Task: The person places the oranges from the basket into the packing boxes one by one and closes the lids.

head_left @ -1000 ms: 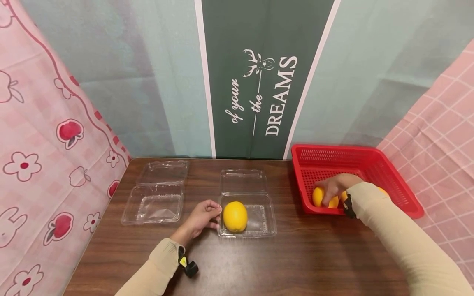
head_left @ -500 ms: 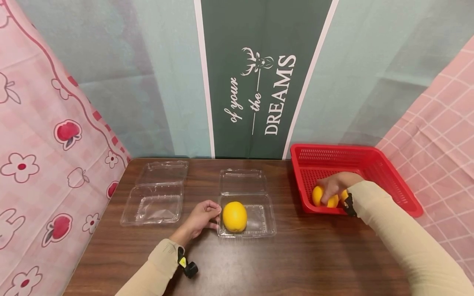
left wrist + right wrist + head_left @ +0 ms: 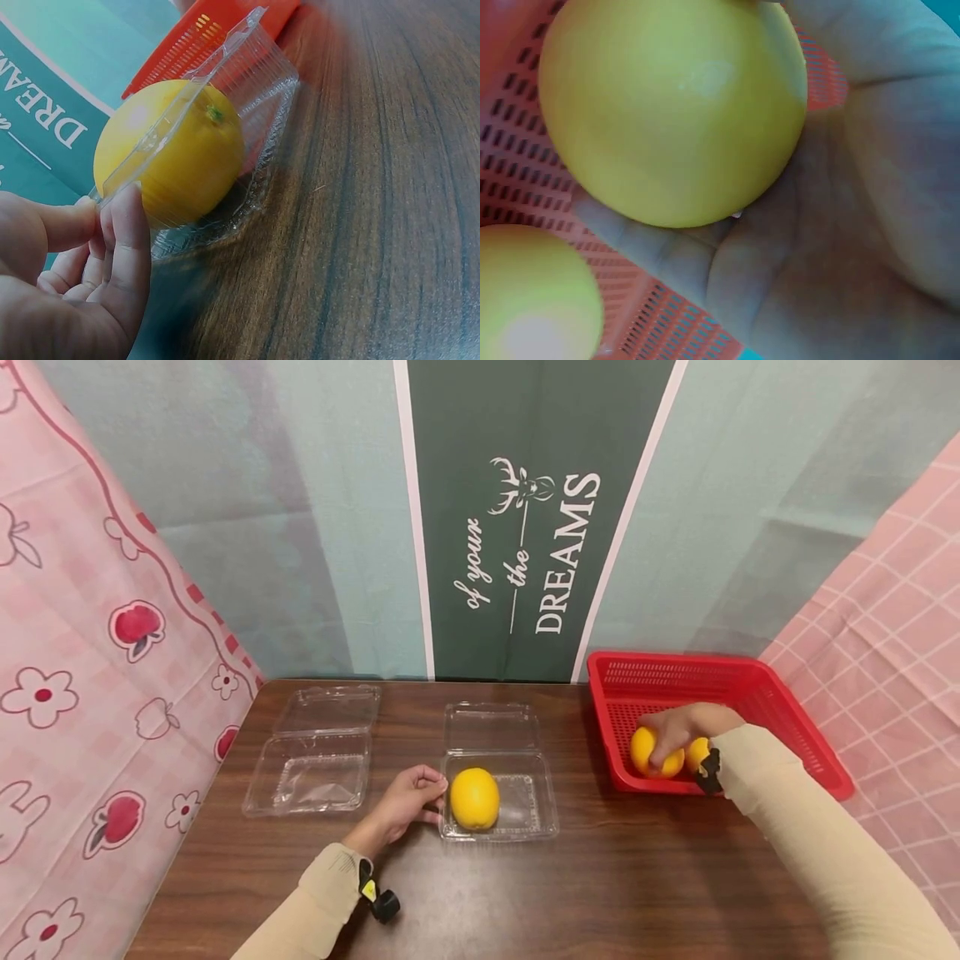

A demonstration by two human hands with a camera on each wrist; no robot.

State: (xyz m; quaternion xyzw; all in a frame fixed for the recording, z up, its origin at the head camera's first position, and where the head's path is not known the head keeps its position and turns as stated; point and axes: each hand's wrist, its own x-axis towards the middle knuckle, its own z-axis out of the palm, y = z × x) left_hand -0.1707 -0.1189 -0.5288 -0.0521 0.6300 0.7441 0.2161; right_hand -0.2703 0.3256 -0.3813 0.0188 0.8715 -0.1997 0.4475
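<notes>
My left hand [image 3: 408, 800] pinches the left rim of a clear plastic clamshell container [image 3: 519, 806] between thumb and fingers; the left wrist view shows the thumb and forefinger meeting at that edge. One yellow-orange orange [image 3: 475, 799] rests in the container's left half, its green stem end visible in the left wrist view. Inside the red plastic basket [image 3: 611, 727], my right hand [image 3: 688, 724] grips another orange [image 3: 675, 112], thumb on the near side and fingers curled round it. Beside it lies a further orange [image 3: 536, 300], partly hidden by the wrist in the head view.
A second clear clamshell container [image 3: 318, 781] lies with its lid back at the left of the wooden table [image 3: 480, 902]. The basket's raised walls surround the right hand. Printed cloths hang behind and at both sides.
The right hand has tightened round an orange in the basket and raised it slightly, so more of the neighbouring orange shows. The left hand stays at the container's rim.
</notes>
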